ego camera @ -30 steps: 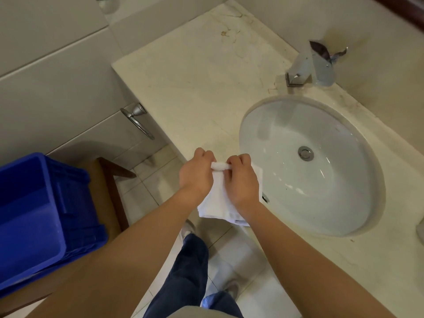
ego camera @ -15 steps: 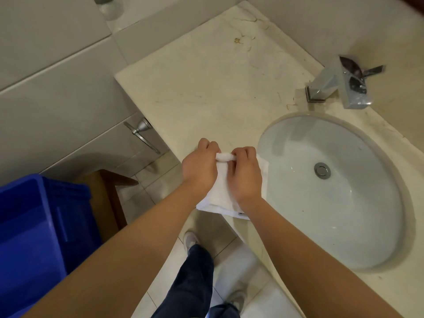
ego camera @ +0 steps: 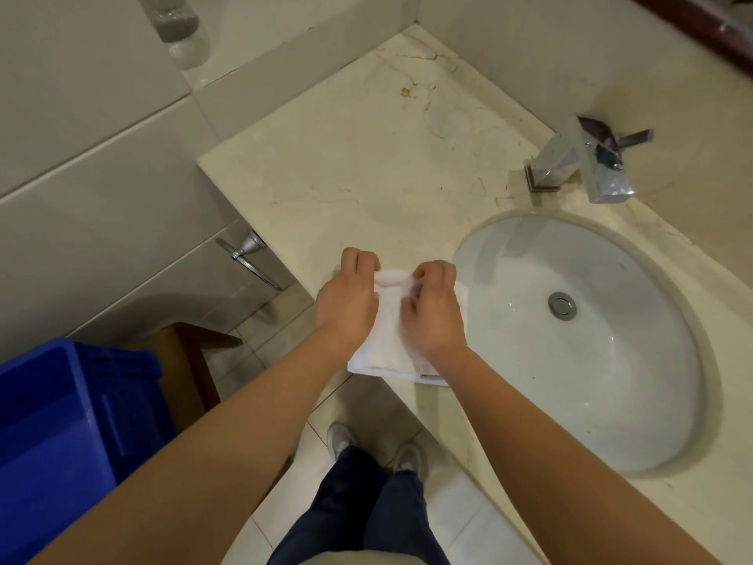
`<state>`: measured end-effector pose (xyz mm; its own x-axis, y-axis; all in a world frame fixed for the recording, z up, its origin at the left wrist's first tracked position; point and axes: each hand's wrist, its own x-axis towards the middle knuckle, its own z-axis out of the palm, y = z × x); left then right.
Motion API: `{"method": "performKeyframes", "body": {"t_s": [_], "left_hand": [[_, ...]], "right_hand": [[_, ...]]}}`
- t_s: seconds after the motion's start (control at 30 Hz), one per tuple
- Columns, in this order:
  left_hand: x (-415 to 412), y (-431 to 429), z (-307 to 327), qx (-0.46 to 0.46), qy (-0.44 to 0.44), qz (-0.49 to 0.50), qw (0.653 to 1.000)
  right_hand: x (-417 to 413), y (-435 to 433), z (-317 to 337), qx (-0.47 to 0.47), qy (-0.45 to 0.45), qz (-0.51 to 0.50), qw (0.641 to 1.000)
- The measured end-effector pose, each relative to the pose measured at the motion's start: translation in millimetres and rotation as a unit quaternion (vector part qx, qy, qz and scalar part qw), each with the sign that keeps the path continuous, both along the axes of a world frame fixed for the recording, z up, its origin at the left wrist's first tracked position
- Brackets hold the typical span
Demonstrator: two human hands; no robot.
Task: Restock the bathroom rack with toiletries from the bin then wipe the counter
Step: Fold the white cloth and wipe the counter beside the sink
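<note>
A white folded cloth (ego camera: 389, 340) hangs between my hands over the front edge of the cream marble counter (ego camera: 358, 165). My left hand (ego camera: 346, 305) grips its upper left part with curled fingers. My right hand (ego camera: 434, 309) pinches the upper right part, fingers curled over the fold. The blue plastic bin (ego camera: 69, 434) stands low at the left on a wooden stool (ego camera: 187, 360). The rack is not in view.
An oval white sink (ego camera: 635, 401) is set into the counter at the right, with a chrome faucet (ego camera: 582, 165) behind it. A chrome towel ring (ego camera: 246, 254) juts from the tiled wall at the left. A clear bottle (ego camera: 179, 30) shows at the top left. My legs and shoes are on the tiled floor below.
The view has shifted left and down along the counter. Both hands keep hold of the cloth and have moved slightly forward over the counter edge; the right fingers have shifted on the fold.
</note>
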<state>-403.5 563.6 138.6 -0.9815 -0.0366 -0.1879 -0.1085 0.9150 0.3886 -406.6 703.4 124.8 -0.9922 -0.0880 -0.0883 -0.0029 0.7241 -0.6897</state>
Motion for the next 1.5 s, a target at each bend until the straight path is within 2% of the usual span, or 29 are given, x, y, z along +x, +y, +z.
{"method": "performKeyframes", "body": {"t_s": [0.13,0.23,0.33,0.43,0.57,0.67,0.77,0.9,1.0,1.23,1.5], "left_hand": [[27,-4,8,-0.003,-0.002,-0.089,0.996],[45,-3,10,-0.004,-0.056,-0.153,0.987],[52,0,14,-0.033,-0.074,-0.186,0.979],[52,3,22,-0.073,-0.044,-0.215,0.973],[52,7,31,-0.085,-0.049,-0.199,0.975],[51,10,33,-0.105,-0.031,-0.193,0.975],[54,10,30,-0.121,-0.026,-0.230,0.965],[62,5,15,-0.081,-0.066,-0.272,0.957],[64,3,4,-0.122,-0.075,-0.289,0.947],[45,9,-7,-0.119,-0.074,-0.245,0.959],[15,7,-12,-0.116,-0.052,-0.240,0.962]], "right_hand": [[18,16,3,0.043,-0.027,0.084,0.995],[30,25,11,0.058,-0.056,0.150,0.985],[38,35,22,0.067,-0.087,0.170,0.979],[44,42,31,0.077,-0.104,0.168,0.977],[51,44,41,0.075,-0.141,0.170,0.972],[54,43,45,0.113,-0.153,0.195,0.962],[54,39,38,0.199,-0.107,0.232,0.946],[62,40,20,0.226,-0.106,0.237,0.939],[64,40,11,0.259,-0.079,0.233,0.934],[54,28,-2,0.250,-0.051,0.205,0.945],[16,21,-5,0.264,-0.057,0.194,0.943]]}}
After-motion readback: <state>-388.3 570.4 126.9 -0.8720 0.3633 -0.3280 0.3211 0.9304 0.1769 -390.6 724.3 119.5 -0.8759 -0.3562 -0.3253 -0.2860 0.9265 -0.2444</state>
